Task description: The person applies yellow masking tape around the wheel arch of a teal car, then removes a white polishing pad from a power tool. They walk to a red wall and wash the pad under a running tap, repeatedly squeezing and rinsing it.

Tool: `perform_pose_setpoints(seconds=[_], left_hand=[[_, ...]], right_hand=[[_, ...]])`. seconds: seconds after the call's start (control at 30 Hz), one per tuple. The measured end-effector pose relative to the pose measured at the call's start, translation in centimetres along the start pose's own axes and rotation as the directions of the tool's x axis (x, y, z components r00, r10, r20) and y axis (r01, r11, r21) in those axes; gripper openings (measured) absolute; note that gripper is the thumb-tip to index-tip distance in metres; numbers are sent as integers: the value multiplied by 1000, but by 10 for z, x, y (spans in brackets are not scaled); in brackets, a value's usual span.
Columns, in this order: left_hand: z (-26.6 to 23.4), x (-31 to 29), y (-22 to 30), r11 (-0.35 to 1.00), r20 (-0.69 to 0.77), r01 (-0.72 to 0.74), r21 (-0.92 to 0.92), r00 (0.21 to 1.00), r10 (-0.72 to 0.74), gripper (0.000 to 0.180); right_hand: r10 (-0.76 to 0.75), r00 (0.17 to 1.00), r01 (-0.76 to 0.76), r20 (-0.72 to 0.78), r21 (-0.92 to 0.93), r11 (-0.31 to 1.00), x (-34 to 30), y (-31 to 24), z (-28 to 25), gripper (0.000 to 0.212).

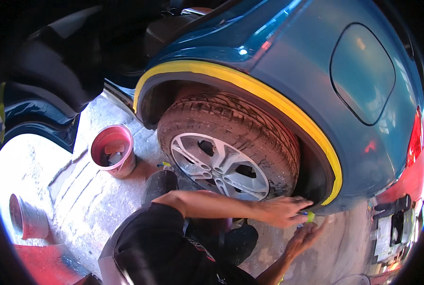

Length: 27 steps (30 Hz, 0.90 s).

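Observation:
Yellow masking tape (250, 81) runs along the wheel arch of a blue car (288, 57), from its left end down to the lower right. At that lower right end, my left hand (279, 212) reaches across with its fingers pinched by a small yellow-green tape end (310, 217). Just below it, my right hand (301, 241) has its palm turned up and its fingers partly bent and apart; nothing plain shows in it. Under the arch stands the dusty tyre (231, 126) with a silver wheel rim (217, 170). My fingertips are small and partly blurred.
A red bucket (125, 164) holding a block stands left of the wheel, and another bucket (37, 222) stands farther left. Scraps of coloured tape (164, 164) lie by the tyre. An opened dark door (46, 111) is at upper left. Several items (395, 230) lie at the right.

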State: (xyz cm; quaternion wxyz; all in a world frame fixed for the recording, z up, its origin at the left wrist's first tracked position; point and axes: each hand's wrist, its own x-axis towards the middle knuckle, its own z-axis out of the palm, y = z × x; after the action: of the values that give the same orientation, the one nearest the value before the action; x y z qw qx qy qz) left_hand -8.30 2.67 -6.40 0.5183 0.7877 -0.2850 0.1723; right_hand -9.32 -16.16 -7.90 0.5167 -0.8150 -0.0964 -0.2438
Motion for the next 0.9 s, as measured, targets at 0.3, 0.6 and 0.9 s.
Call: perform_pose_setpoints(seconds=[0.3, 0.6, 0.9], left_hand=[[-90, -111, -12, 991, -408, 129, 46, 907, -100, 17], [-128, -158, -7, 876, -205, 465, -123, 852, -481, 29], [-140, -185, -19, 864, -575, 268, -427, 657, -488, 21]], right_hand=[[-307, 736, 340, 603, 63, 938, -31, -78, 109, 78], [-275, 481, 527, 832, -24, 850, -35, -106, 133, 54], [-361, 363, 526, 859, 131, 841, -10, -126, 112, 32]])
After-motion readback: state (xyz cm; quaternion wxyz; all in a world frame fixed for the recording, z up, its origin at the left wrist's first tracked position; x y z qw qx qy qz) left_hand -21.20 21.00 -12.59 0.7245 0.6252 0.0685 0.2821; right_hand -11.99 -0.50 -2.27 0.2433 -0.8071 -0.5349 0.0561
